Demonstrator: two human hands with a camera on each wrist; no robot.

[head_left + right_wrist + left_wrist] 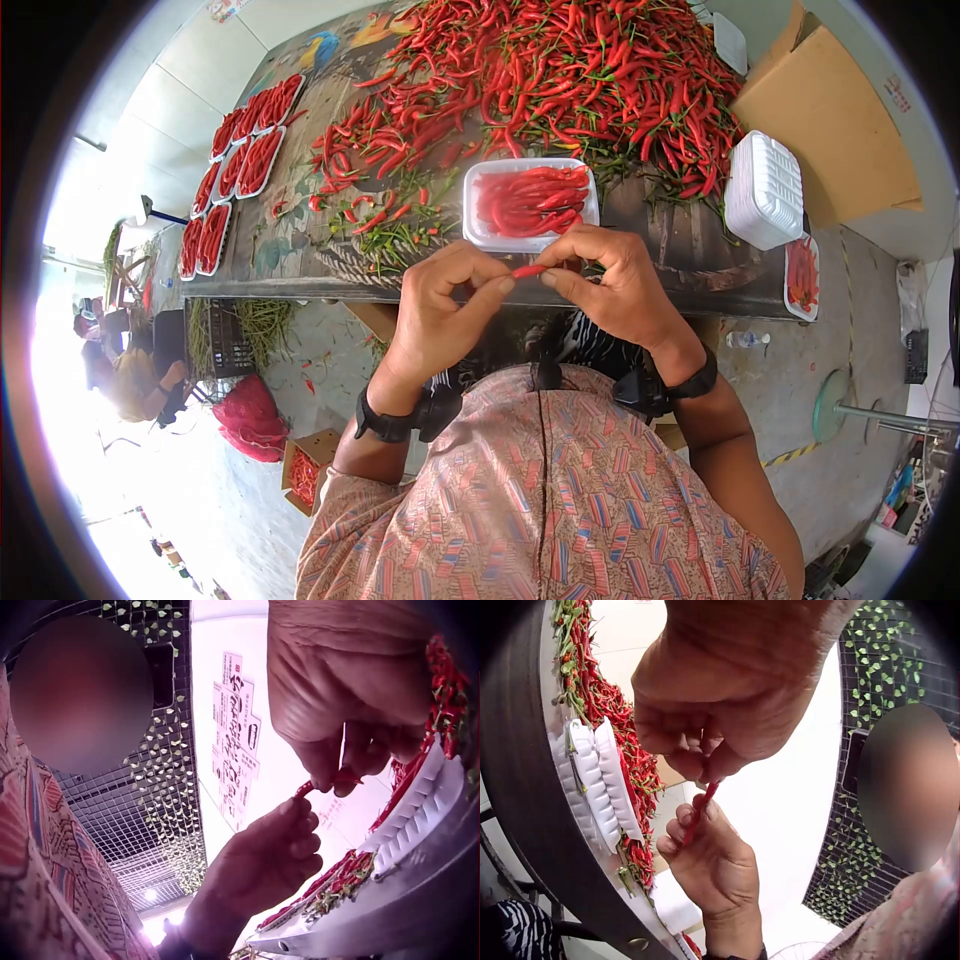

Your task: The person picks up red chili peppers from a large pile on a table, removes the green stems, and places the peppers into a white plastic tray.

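Note:
Just above the table's front edge, a red chili pepper [527, 271] is stretched between both hands. My left hand [445, 305] pinches one end between thumb and forefinger. The other end is pinched by my right hand [625, 290]. In the left wrist view the chili [700, 812] slants from one set of fingertips to the other; in the right wrist view the fingers cover much of the chili [304, 789]. Right behind the hands sits a white tray [468, 225] holding a layer of red chilies [530, 200].
A large heap of red chilies [600, 80] covers the back of the table [290, 180]. Filled trays [262, 160] line its left end. At the right stand a stack of white trays [765, 190], a cardboard box [835, 120] and another filled tray [802, 275]. Green stems [385, 238] lie scattered.

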